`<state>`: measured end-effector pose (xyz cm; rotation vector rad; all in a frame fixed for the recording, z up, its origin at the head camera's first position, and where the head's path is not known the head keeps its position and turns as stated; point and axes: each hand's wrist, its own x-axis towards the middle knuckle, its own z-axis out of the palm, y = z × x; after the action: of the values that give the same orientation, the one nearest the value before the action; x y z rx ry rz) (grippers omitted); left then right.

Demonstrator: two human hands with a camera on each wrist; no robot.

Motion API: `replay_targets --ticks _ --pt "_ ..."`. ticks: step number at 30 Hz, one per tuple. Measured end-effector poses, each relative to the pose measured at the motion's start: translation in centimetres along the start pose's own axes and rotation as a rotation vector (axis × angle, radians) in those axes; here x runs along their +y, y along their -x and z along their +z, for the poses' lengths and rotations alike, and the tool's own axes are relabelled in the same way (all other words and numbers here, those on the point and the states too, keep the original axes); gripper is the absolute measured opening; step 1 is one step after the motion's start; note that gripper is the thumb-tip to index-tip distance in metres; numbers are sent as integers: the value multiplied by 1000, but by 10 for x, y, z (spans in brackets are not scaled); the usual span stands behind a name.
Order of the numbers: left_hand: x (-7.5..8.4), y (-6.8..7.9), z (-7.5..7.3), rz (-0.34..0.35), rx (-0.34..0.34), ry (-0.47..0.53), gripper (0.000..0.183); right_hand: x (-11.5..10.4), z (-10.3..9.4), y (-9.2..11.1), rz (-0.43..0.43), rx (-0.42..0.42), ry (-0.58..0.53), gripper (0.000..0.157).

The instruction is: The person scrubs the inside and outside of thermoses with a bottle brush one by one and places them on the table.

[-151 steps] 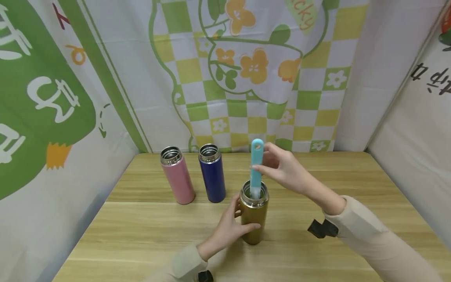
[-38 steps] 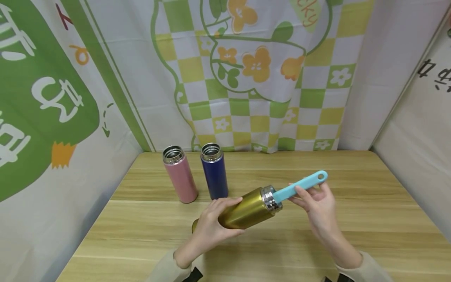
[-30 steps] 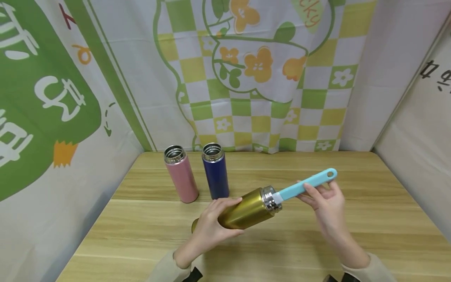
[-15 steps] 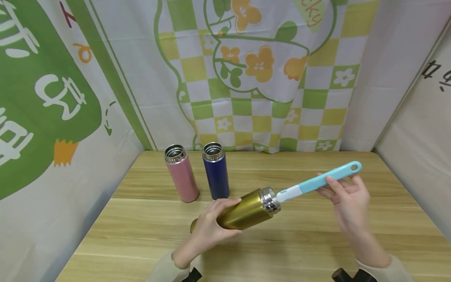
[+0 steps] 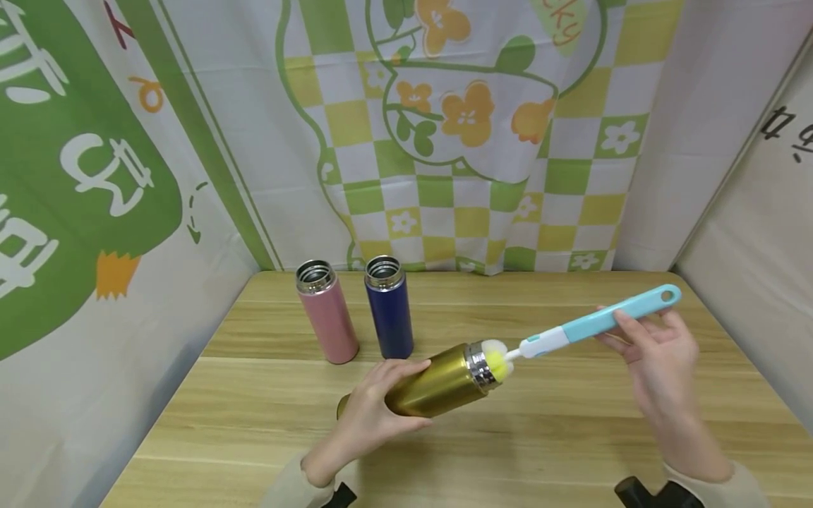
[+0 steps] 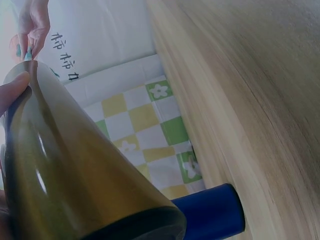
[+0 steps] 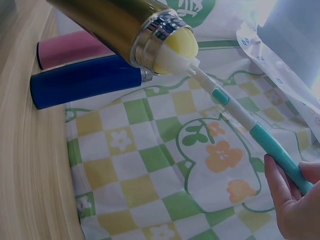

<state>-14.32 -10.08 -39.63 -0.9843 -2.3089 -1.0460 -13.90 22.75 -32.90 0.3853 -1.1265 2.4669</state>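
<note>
My left hand (image 5: 371, 409) grips a gold thermos bottle (image 5: 438, 384) round its body, tilted with its steel mouth toward the right. In my right hand (image 5: 660, 360) is a bottle brush (image 5: 597, 323), pinched by its light blue handle between thumb and fingers. The brush's yellow and white sponge head (image 5: 498, 360) bulges partly out of the bottle mouth; its other end is hidden inside. The right wrist view shows the same sponge (image 7: 180, 47) at the steel rim. In the left wrist view the gold bottle (image 6: 75, 165) fills the left side.
A pink bottle (image 5: 329, 321) and a dark blue bottle (image 5: 389, 317) stand uncapped, upright, at the back left of the wooden table (image 5: 241, 423). Behind the table hangs a checked, flowered cloth (image 5: 438, 212). Printed cloth walls rise on both sides.
The gold bottle went from upright to tilted. My right hand has drawn the brush out to the right, so its white neck and part of the sponge now show. The other bottles stayed put.
</note>
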Motion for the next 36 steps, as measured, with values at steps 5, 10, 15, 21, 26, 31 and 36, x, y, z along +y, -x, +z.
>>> replay_targets --ticks 5,10,15,21,26,31,36 --pt "-1 0 -1 6 3 -11 74 -2 -2 -2 20 10 47 19" --pt "-2 -1 1 24 26 -1 74 4 -1 -2 48 41 90 19" --pt "-2 -1 1 38 42 -15 74 11 -2 -1 40 42 68 18" --pt "0 -3 0 21 49 -16 75 14 -1 -1 28 31 55 19" --pt "1 -4 0 9 48 -29 76 16 2 1 42 23 76 20" --pt "1 -4 0 2 48 -40 75 19 6 4 58 40 152 21" --pt "-1 -3 1 -4 44 -45 74 21 11 9 68 43 210 23"
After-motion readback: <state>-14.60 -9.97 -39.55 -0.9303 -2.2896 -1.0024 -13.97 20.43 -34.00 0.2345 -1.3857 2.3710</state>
